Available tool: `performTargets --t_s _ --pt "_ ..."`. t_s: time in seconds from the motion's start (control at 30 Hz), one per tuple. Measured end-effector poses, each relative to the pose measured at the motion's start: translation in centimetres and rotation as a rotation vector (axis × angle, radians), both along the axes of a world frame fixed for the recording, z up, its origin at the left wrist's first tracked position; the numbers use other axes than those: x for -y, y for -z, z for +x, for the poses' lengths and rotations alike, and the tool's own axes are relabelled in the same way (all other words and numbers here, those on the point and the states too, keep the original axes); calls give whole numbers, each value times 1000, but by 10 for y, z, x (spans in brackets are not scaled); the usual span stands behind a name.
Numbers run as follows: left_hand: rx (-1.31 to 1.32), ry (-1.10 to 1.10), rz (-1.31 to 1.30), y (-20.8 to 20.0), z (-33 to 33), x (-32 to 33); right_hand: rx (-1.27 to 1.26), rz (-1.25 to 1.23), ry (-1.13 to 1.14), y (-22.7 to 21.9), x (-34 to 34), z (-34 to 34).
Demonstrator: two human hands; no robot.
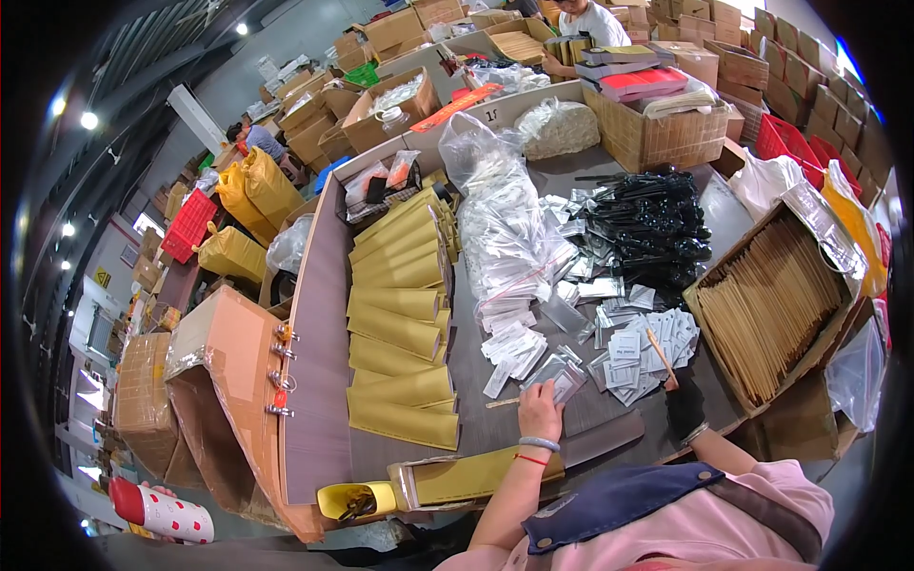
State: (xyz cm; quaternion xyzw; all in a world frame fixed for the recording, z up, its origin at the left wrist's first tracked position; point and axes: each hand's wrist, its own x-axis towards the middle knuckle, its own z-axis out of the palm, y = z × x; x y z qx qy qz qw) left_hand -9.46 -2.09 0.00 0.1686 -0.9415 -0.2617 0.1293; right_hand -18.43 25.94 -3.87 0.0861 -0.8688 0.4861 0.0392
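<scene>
My left hand [541, 416], bare, is closed on a small clear packet [568, 383] with a grey-white insert at the near side of the table. A thin pale stick [502, 403] juts out to its left; whether the hand holds it I cannot tell. My right hand [684, 409], in a black glove, grips the lower end of a thin tan stick [659, 350], which points up and left over a pile of white printed sachets [630, 362]. Beyond lie more white packets [515, 347] and a heap of black-wrapped pieces [652, 224].
Overlapping gold sleeves [395, 338] line the table's left side. A carton of upright brown sheets [776, 305] stands at right. Near the front edge sits a yellow container [357, 500]. A red-capped bottle [162, 511] is at lower left. Another person [592, 27] works beyond the partition.
</scene>
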Motion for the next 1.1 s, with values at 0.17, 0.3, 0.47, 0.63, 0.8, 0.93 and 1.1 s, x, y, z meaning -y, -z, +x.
performTargets --t_s 0.17,0.3,0.47,0.63,0.8,0.93,1.1 --pt "4 1 0 1 0 0 -73 40 -26 -1 -1 -1" --pt "17 -5 -2 2 0 1 -43 78 12 -11 5 2" --pt "4 -1 -1 3 0 1 -2 74 12 -10 4 2" --pt "8 -3 5 2 -1 0 -12 85 -1 -12 4 2" --pt "8 -5 4 2 -1 0 -44 92 -5 -15 4 3" --pt "16 0 6 3 -1 1 -26 89 4 -16 5 3" --pt "0 12 -14 6 0 1 -52 104 13 -9 3 2"
